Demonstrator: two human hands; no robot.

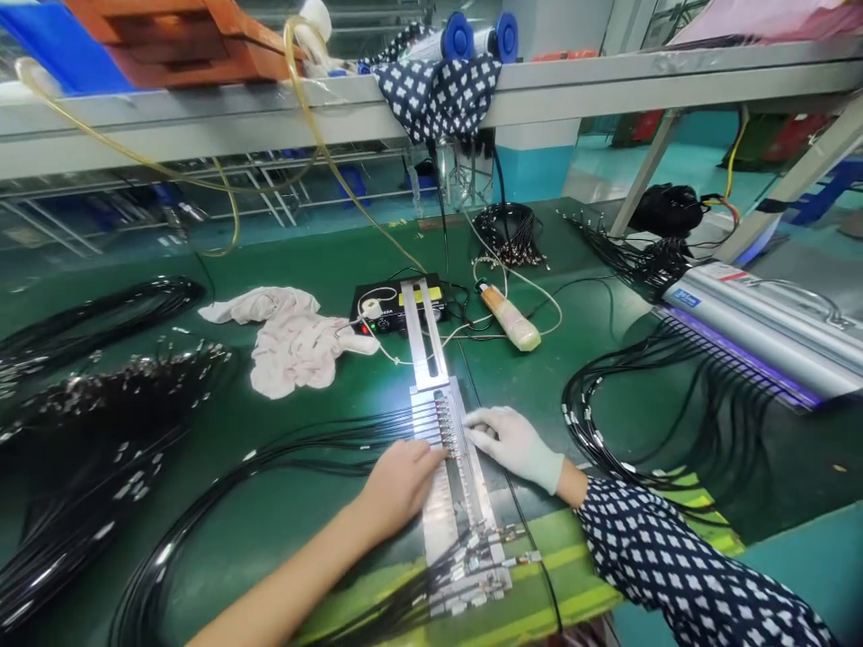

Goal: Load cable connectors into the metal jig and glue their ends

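Note:
A long metal fixture (pixel 441 512) lies on the bench, with a row of small metal connectors (pixel 445 422) in its slot. Thin black cables (pixel 324 436) run left from that row. My left hand (pixel 401 485), bare, has its fingers closed at the lower end of the row, on a black cable's end; the fingertips partly hide it. My right hand (pixel 516 445), in a white glove, rests at the fixture's right edge, with thumb and forefinger apart and nothing visible between them. More cables with metal ends (pixel 472 571) lie across the fixture's near end.
Cable bundles (pixel 101 431) fill the left side. A white cloth (pixel 289 341), a black control box (pixel 391 310) and a handled tool (pixel 509 319) lie behind the fixture. At right, cables hang from a silver device (pixel 761 323). A shelf (pixel 607 85) spans the back.

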